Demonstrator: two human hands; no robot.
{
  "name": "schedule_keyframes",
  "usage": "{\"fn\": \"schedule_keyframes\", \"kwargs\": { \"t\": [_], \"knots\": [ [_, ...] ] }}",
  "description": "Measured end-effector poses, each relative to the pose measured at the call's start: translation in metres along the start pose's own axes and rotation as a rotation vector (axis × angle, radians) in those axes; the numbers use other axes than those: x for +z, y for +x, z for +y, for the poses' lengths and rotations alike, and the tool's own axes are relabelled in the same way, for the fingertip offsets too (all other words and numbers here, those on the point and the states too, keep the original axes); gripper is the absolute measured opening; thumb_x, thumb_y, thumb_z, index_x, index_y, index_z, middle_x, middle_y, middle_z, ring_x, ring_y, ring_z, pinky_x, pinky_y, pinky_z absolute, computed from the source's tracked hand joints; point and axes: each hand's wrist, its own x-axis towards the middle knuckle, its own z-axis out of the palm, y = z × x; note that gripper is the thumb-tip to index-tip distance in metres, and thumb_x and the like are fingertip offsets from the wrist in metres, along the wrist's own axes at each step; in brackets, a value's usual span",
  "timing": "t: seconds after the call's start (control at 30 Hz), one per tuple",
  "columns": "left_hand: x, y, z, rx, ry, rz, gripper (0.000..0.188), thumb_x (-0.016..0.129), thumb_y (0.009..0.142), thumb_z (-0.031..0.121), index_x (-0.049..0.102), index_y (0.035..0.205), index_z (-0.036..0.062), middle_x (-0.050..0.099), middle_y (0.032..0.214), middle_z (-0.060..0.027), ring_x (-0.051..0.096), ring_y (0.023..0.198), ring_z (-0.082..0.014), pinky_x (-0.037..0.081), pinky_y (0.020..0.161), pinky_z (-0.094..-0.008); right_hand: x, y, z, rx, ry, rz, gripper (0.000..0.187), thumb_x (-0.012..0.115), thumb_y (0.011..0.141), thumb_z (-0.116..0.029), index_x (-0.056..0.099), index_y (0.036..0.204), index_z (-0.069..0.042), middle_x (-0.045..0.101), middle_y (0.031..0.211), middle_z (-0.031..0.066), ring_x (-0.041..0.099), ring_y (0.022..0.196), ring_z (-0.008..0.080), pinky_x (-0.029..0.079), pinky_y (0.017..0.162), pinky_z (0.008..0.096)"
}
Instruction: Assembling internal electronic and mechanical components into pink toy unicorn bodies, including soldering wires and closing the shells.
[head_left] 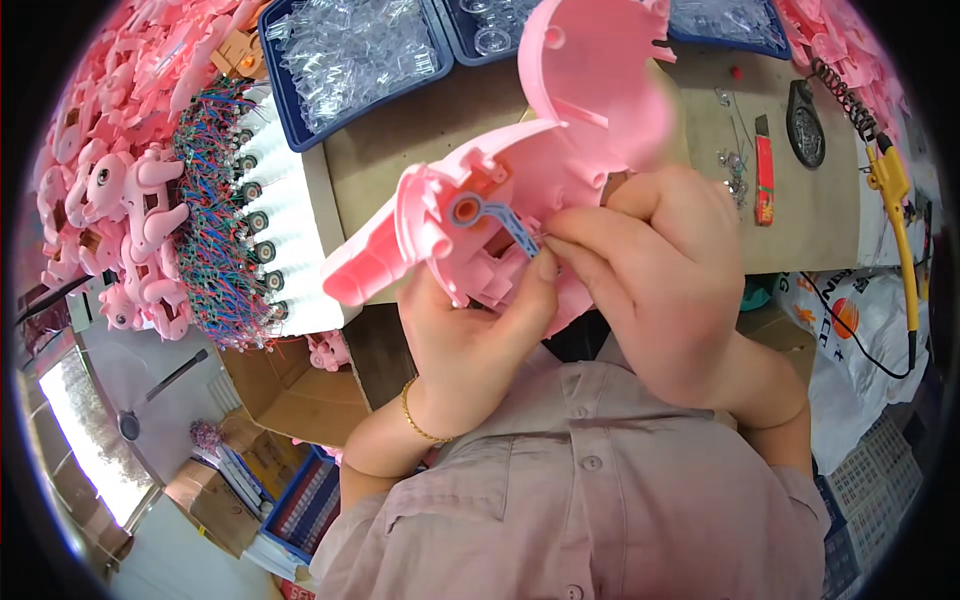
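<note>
My left hand (462, 345) is wrapped round a pink plastic toy shell (385, 240), its thumb pressed on the inner side. The shell's hollow inside faces up, with a curved pink half standing out at its far right end. Inside sits an orange part with a round ring (467, 209). A small blue-grey lever (516, 232) runs from that ring toward my left thumb tip. My right hand (665, 275) is closed, thumb and forefinger pinched together just beside the lever's lower end. Whatever lies between those fingertips is too small and hidden to name.
Blue bins (440, 60) of clear plastic parts line the back. At left are heaped pink toy bodies (130, 190) and bundled wires with small speakers (215, 220). To the right lie a red utility knife (764, 172), small loose metal pieces and a yellow soldering iron (890, 180).
</note>
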Motion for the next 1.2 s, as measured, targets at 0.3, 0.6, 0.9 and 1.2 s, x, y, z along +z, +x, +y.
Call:
{"fn": "schedule_keyframes", "kwargs": {
  "t": [0.3,0.6,0.9,1.2],
  "knots": [
    [-0.004,-0.002,-0.002,0.103,0.089,0.008,0.028,0.071,0.076,-0.002,0.063,0.103,-0.0050,0.066,0.093,-0.0065,0.062,0.083,-0.0105,0.051,0.074,-0.0253,-0.003,0.002,-0.005,0.108,0.086,-0.083,0.021,0.075,0.061,-0.003,0.065,0.079,-0.008,0.053,0.072,0.0040,0.051,0.068,0.0214,0.036,0.062,0.0325],
    [-0.011,0.000,-0.003,0.290,0.446,-0.200,0.052,0.070,0.076,0.000,0.047,0.122,-0.0031,0.059,0.111,-0.0094,0.058,0.099,-0.0169,0.046,0.087,-0.0306,-0.001,0.000,-0.006,0.075,-0.049,-0.025,0.022,0.075,0.062,-0.004,0.065,0.080,-0.008,0.051,0.071,0.0040,0.050,0.068,0.0226,0.036,0.062,0.0331],
    [-0.024,0.052,0.044,0.226,0.647,-0.581,0.039,0.065,0.074,-0.006,0.062,0.112,0.0016,0.065,0.104,-0.0104,0.064,0.095,-0.0218,0.051,0.081,-0.0319,-0.079,0.021,0.000,0.107,0.010,0.000,0.017,0.052,0.090,-0.008,0.063,0.092,0.004,0.064,0.096,0.0126,0.058,0.093,0.0207,0.044,0.087,0.0322],
    [-0.002,0.055,0.031,1.216,0.751,-0.176,0.036,0.068,0.059,0.013,0.065,0.095,0.0098,0.062,0.103,-0.0051,0.057,0.089,-0.0217,0.045,0.068,-0.0288,-0.070,0.089,0.010,0.218,0.283,-0.980,0.047,0.069,0.075,-0.026,0.059,0.113,-0.001,0.065,0.092,0.0169,0.064,0.082,0.0263,0.049,0.074,0.0339]
  ]
}}
